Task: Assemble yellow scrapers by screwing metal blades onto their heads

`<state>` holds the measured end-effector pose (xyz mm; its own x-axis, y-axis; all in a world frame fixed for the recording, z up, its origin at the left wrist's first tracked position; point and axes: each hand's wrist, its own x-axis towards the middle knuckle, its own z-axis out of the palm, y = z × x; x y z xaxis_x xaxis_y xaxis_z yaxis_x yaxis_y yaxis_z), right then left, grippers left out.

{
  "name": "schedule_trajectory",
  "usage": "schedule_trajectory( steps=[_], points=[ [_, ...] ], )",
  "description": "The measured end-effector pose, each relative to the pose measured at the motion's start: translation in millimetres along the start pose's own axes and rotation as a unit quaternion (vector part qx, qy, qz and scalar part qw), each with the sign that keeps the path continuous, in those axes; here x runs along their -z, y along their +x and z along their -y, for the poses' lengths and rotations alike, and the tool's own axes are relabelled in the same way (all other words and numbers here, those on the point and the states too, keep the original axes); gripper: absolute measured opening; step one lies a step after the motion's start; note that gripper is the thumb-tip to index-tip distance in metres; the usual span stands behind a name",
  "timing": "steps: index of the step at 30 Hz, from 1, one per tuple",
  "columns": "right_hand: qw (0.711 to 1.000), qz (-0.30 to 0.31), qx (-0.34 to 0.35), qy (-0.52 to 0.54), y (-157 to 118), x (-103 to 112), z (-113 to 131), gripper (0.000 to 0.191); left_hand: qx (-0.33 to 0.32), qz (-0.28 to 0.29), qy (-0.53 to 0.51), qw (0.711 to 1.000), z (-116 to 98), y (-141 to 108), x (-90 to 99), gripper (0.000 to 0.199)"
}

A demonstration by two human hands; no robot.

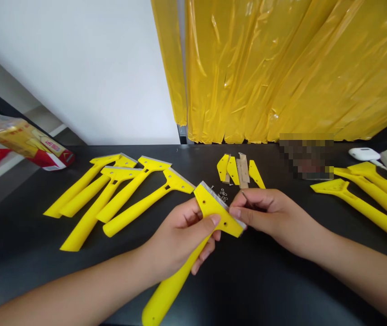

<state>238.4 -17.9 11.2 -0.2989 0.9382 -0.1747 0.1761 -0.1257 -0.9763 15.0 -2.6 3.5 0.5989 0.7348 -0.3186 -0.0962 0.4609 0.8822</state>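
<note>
My left hand [186,235] is closed around the neck of a yellow scraper [176,290], its thumb lying on the head. Two dark holes show in that head, and a metal blade [210,189] runs along its far edge. At the right part of this edge, my right hand [264,210] is closed in a pinch; a thin dark tip shows by the index finger, but what it holds is too small to make out. Just beyond the head lie several small nuts [224,194] and screws. Farther back are loose yellow cover plates [234,171] and wrapped blades [243,168].
Several yellow scrapers with blades [132,213] lie on the black table [112,280] at left. More yellow handles [363,194] without visible blades lie at right, near a white case [365,154]. A drink bottle [30,140] lies at far left. A yellow plastic curtain [264,68] hangs behind.
</note>
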Motion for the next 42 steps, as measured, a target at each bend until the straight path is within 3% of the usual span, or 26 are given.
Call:
schedule_trajectory(
  steps=[5,18,27,34,39,42],
  points=[
    [0.999,0.022,0.000,0.026,2,6,1,0.027,0.008,-0.011,0.014,1.000,-5,-1,0.7,0.019],
    [0.998,0.033,0.042,-0.036,3,4,-3,0.030,0.008,-0.018,0.025,0.999,-5,0,-0.2,0.020],
    [0.997,0.070,-0.002,-0.034,-1,-5,-7,0.035,-0.003,0.001,0.037,0.999,-2,1,0.6,0.021],
    [0.997,0.072,0.003,-0.023,3,-1,-10,0.039,-0.038,-0.028,0.086,0.995,0,-3,-0.2,0.021],
    [0.997,0.073,0.017,-0.024,4,-1,-8,0.038,-0.083,-0.069,0.094,0.990,2,-9,-4.2,0.060],
    [0.998,0.064,0.020,-0.018,4,-1,-8,0.040,-0.097,-0.085,0.116,0.985,2,-12,-5.1,0.070]
  ],
)
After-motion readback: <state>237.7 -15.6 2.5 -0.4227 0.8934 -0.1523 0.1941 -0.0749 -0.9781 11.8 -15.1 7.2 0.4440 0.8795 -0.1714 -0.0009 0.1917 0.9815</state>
